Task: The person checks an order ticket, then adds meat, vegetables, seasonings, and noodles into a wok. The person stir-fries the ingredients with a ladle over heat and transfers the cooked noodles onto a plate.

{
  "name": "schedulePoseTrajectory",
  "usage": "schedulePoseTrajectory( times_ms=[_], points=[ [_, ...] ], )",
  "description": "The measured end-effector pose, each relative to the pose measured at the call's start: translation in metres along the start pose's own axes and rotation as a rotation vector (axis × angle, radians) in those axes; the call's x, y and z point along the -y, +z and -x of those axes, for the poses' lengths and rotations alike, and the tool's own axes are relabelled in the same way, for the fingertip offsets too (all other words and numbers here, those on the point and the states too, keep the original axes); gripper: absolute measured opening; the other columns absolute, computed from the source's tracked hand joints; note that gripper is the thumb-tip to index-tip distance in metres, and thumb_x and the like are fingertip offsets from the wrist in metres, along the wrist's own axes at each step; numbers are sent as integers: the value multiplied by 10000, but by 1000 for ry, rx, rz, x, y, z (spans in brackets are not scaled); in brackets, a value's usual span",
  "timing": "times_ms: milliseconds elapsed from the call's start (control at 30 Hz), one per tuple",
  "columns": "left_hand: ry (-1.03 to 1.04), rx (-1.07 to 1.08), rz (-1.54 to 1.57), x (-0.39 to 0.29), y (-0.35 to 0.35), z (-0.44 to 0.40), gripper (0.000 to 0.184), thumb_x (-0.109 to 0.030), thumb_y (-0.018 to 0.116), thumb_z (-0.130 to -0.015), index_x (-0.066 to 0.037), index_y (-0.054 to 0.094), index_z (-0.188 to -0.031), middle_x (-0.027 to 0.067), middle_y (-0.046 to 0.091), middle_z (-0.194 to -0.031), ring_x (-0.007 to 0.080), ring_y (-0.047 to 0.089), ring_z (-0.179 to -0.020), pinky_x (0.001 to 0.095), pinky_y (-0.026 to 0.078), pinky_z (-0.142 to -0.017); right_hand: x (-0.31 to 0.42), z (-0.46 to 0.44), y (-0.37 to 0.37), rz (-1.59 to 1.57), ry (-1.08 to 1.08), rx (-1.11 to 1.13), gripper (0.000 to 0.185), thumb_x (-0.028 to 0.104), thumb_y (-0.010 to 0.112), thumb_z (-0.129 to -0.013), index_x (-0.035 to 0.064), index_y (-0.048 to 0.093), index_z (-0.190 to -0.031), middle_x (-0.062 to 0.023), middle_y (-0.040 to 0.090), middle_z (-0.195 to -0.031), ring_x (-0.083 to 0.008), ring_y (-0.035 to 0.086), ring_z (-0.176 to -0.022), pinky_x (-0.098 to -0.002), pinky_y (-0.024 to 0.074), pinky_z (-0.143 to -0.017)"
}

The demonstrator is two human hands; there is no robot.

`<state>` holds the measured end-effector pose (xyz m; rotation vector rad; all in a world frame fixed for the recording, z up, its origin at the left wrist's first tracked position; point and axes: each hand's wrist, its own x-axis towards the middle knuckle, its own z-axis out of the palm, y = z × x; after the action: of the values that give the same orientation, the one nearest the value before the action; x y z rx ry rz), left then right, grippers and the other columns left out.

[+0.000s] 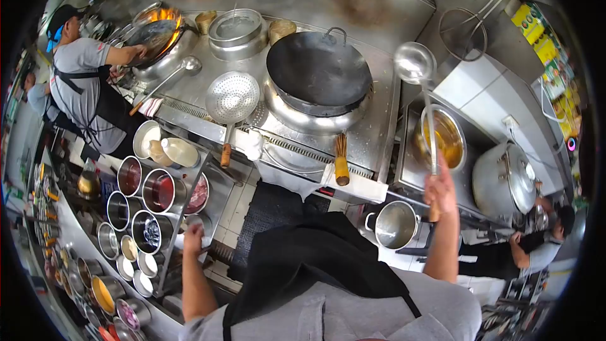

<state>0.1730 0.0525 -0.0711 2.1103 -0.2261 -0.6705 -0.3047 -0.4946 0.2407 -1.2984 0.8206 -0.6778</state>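
My right hand [440,191] is wrapped round the handle of a long ladle [415,63], whose bowl is raised at the upper right. Its shaft passes over a metal pot of yellow-brown oil [449,139]. On the left, my left hand [193,240] is closed near the rack of metal containers; whether its fingers hold anything is too small to tell. A dark wok [319,69] sits on the round burner in front of me and looks empty. Left of it lies a perforated skimmer [233,97] with a wooden handle.
A co-worker [85,76] at the left handles a wok over flames [165,22]; another person [536,243] is at the lower right. A bamboo brush [341,164] lies at the stove's front edge. A lidded pot [502,177] and an open pot [396,224] are at the right.
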Motion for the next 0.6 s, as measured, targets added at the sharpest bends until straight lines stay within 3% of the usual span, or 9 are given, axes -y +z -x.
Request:
schedulePoseTrajectory(
  times_ms=[33,100,167,233,300,367,400,500,600],
  points=[
    [-95,19,27,19,-1,16,323,-166,630,-860,49,635,-1101,149,696,-911,220,655,-784,330,516,-728,12,13,1,211,38,-167,839,-53,492,-826,224,185,-1556,2,480,-649,-80,428,-448,-237,394,-396],
    [-113,56,-139,123,13,11,242,-101,598,-818,-8,657,-1032,60,638,-743,160,601,-613,297,477,-537,32,24,9,706,46,-303,814,-49,464,-841,211,181,-1558,0,468,-612,-97,426,-454,-262,403,-425],
    [-265,181,-161,139,36,35,250,-94,596,-804,-32,665,-1036,67,641,-727,165,603,-599,311,475,-520,30,20,24,747,-10,-301,800,-41,473,-849,204,191,-1557,-11,482,-602,-102,440,-482,-280,422,-459],
    [-246,372,-282,132,56,49,263,-88,594,-790,-56,674,-1039,73,644,-712,170,604,-585,326,473,-502,-2,-12,41,721,-150,-256,797,-27,491,-857,202,182,-1556,-17,507,-641,-101,448,-494,-275,413,-458],
    [312,720,-887,130,68,30,324,-234,615,-796,-61,701,-1057,208,660,-1128,366,624,-1055,417,530,-874,-26,-45,74,476,-98,-149,791,-7,512,-864,186,174,-1552,-18,518,-668,-107,463,-507,-275,404,-453],
    [-69,489,-320,112,79,27,315,-217,596,-795,-75,705,-1054,196,692,-1022,334,669,-948,405,526,-826,-44,-83,119,284,11,-63,784,5,534,-860,170,190,-1544,-10,495,-652,-120,470,-500,-294,406,-445],
    [-77,481,-282,135,88,0,331,-213,593,-798,-86,692,-1087,205,695,-987,333,677,-932,413,528,-816,-66,-116,131,221,27,-59,788,-9,558,-849,136,202,-1537,-1,468,-641,-112,445,-494,-280,382,-447],
    [145,357,-373,87,61,-22,300,-166,559,-810,-75,670,-1073,227,690,-940,404,659,-867,450,527,-787,-101,-177,183,324,96,-84,783,-26,540,-842,135,210,-1533,-41,510,-651,-146,495,-499,-315,408,-425],
    [190,271,-288,102,41,-52,289,-159,569,-809,-76,669,-1067,208,698,-913,370,673,-847,421,534,-776,-119,-195,215,393,95,-59,807,-38,530,-836,142,179,-1540,-73,530,-683,-155,502,-499,-325,410,-416]
  ],
)
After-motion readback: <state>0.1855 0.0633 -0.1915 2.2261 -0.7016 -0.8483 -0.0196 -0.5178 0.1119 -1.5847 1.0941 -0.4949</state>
